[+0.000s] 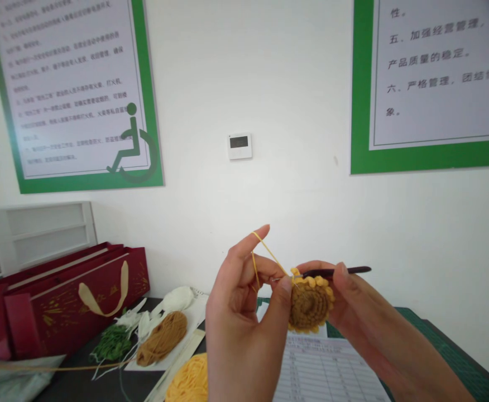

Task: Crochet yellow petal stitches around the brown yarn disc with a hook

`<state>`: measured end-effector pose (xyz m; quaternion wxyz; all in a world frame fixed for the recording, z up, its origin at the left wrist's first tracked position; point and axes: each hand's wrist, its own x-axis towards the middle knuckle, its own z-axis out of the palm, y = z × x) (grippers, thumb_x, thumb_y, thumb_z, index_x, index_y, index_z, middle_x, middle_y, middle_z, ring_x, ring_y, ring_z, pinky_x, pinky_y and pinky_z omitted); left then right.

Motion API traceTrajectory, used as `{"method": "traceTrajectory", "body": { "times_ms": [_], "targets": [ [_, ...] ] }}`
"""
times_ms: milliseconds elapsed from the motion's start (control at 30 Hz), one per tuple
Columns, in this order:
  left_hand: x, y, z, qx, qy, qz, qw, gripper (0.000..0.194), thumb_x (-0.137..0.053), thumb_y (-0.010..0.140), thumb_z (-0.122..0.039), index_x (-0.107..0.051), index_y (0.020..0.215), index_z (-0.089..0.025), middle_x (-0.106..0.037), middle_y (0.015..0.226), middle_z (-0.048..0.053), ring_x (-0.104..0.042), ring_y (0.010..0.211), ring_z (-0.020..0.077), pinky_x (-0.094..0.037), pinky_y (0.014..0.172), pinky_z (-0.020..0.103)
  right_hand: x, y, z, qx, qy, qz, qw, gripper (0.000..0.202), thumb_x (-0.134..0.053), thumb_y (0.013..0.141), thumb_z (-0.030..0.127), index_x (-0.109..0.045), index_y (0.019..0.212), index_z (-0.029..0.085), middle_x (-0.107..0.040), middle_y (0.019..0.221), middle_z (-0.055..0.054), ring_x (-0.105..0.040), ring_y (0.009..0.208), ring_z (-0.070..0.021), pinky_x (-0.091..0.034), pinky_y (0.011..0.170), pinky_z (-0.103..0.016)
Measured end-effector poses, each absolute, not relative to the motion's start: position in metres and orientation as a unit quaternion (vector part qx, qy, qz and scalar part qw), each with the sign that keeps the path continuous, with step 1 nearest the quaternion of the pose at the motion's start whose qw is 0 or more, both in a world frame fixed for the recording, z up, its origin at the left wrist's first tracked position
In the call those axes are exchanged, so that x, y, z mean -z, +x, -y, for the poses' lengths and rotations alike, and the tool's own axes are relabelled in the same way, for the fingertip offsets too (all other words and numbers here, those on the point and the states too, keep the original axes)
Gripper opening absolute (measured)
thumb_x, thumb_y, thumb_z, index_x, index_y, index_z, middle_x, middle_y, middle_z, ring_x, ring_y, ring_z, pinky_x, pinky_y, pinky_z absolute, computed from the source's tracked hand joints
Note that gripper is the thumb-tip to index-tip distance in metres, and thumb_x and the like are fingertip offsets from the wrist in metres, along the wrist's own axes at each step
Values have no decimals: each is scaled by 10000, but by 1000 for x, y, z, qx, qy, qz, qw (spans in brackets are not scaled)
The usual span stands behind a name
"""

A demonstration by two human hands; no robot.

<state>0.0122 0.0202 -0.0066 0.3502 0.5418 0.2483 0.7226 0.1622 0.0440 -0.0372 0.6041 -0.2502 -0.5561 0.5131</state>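
A round crochet piece (309, 307), brown in the middle with a yellow scalloped edge, is held up above the table. My left hand (247, 312) pinches its left edge between thumb and fingers. Yellow yarn (269, 249) loops over the raised left index finger and runs down to the piece. My right hand (355, 312) grips a crochet hook (355, 270) by its dark handle. The hook's metal end reaches the yellow edge beside my left thumb; its tip is partly hidden by the left fingers. Some right fingers are behind the piece.
On the table are a yellow yarn ball (190, 379), a brown yarn skein (163, 338), green yarn (113, 342) and white yarn (178, 300). A printed sheet (324, 371) lies below my hands on a green cutting mat (449, 357). Red gift bags (77, 301) stand at left.
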Motion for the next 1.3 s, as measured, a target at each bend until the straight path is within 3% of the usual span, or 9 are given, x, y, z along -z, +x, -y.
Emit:
{"method": "traceTrajectory", "body": {
  "times_ms": [67,133,200,267,333,433,700,933,1300],
  "targets": [
    [6,12,-20,-735,531,-258,334,497,-760,849,-126,-637,1300,-294,-644,781,-35,-623,779,146,-506,778,279,38,172,-43,-454,-294,622,566,453,-540,947,640,-750,1029,246,-769,1009,-85,-712,961,-240,-578,868,-384],
    [6,13,-20,-745,523,-262,319,491,-756,855,-128,-638,1302,-295,-651,777,-34,-623,774,150,-513,785,284,36,180,-40,-320,-365,695,531,344,-606,940,570,-743,992,259,-768,953,-66,-720,875,-235,-581,800,-374],
    [7,13,-19,-754,518,-263,306,486,-753,858,-120,-644,1296,-300,-656,782,-32,-623,776,152,-516,781,282,33,182,-34,-98,-429,689,576,229,-668,920,502,-725,941,281,-741,857,-31,-683,741,-205,-538,670,-331],
    [7,14,-19,-762,514,-259,296,481,-754,855,-111,-654,1286,-299,-658,788,-28,-623,770,156,-522,766,283,31,176,-29,97,-423,644,630,155,-688,918,421,-693,1009,296,-713,868,-24,-640,732,-201,-507,659,-335],
    [7,15,-18,-765,511,-256,296,480,-760,845,-108,-659,1279,-288,-659,782,-22,-625,747,165,-538,754,297,30,167,-28,174,-356,689,607,142,-696,921,346,-676,1056,307,-722,955,-28,-652,830,-212,-514,721,-344],
    [7,14,-19,-762,506,-251,316,493,-767,837,-113,-646,1287,-275,-653,767,-23,-623,716,166,-558,736,307,32,156,-31,174,-316,737,571,164,-684,934,265,-651,1088,310,-708,1010,-28,-652,942,-214,-520,785,-346],
    [5,7,-25,-730,513,-198,405,558,-767,834,-99,-600,1343,-254,-645,734,-33,-567,644,116,-497,571,201,33,155,-37,220,-306,731,568,111,-667,938,176,-630,983,271,-693,889,-15,-614,835,-198,-460,729,-348],
    [5,7,-25,-724,511,-182,426,563,-776,827,-96,-612,1339,-262,-667,753,-30,-616,710,119,-538,680,215,32,151,-34,205,-316,716,588,128,-669,932,197,-653,1037,269,-688,902,-15,-600,874,-206,-431,780,-370],
    [3,3,-24,-705,505,-163,471,570,-786,811,-94,-622,1331,-261,-661,763,-20,-613,701,118,-527,679,212,48,139,-38,-56,-281,679,675,142,-587,981,210,-651,1055,313,-659,909,-5,-633,844,-182,-502,712,-317]
  ]
}}
